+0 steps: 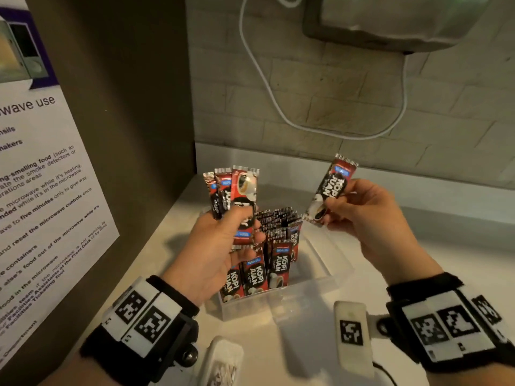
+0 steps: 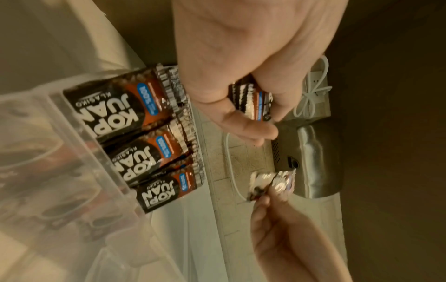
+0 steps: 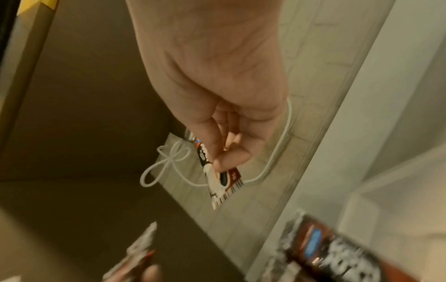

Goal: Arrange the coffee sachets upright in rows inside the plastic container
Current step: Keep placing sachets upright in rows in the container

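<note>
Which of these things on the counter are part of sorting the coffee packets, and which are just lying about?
Part of the job:
- clear plastic container with red-and-black sachets standing in rows
- bunch of sachets gripped in the left hand
- single sachet pinched by the right hand

Just lying about:
- white looping cable on the brick wall
- printed microwave-use notice
- grey wall-mounted appliance

Plastic container [image 1: 303,296] sits on desk [image 1: 292,355], in the corner by the side panel [image 1: 133,135] at left. Sachets [image 1: 257,271] stand upright in rows inside it, toward its left side. Left hand [image 1: 217,246] holds a bunch of sachets [image 1: 237,196] above container; right hand [image 1: 365,210] holds a single sachet [image 1: 331,190] above and right of it. Cable [image 1: 267,79] hangs on the wall behind.
</note>
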Demonstrator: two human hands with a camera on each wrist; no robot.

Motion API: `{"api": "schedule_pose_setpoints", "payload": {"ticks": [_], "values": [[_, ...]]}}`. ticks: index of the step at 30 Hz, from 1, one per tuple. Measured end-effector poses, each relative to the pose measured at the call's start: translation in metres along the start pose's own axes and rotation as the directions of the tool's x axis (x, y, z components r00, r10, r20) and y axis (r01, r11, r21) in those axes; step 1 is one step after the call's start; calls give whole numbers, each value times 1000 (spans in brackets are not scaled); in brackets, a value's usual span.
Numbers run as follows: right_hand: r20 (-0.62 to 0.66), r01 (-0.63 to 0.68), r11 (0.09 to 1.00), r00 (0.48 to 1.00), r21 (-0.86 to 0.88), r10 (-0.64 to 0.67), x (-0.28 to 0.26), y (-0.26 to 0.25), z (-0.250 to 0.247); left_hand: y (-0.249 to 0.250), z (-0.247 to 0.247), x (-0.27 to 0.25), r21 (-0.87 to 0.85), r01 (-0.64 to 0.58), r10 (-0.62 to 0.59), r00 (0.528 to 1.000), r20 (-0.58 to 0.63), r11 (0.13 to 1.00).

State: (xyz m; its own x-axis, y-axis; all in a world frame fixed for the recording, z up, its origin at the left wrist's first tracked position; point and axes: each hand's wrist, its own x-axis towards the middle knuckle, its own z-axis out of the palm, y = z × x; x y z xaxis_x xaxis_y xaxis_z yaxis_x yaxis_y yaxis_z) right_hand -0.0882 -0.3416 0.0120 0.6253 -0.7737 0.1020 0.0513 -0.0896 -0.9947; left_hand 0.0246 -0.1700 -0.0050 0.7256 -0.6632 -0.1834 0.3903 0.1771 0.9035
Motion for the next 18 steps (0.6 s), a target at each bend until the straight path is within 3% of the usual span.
{"api": "schedule_pose_setpoints", "payload": {"ticks": [2, 7, 11, 18], "values": [[-7, -74, 982, 997, -174, 74, 9, 14, -9, 3, -3, 1, -19, -15, 14, 999, -41, 1000], [55, -270, 828, 939, -491, 339, 19, 48, -4, 6, -2, -1, -26, -24, 23, 999, -48, 999], [94, -294, 795, 912, -530, 400, 22, 63, 7, 5, 0, -3, -15, -25, 24, 999, -32, 1000], [86, -293, 795, 915, -532, 395, 24, 72, 13, 5, -3, -3, -18, -11, 10, 999, -47, 1000]]}}
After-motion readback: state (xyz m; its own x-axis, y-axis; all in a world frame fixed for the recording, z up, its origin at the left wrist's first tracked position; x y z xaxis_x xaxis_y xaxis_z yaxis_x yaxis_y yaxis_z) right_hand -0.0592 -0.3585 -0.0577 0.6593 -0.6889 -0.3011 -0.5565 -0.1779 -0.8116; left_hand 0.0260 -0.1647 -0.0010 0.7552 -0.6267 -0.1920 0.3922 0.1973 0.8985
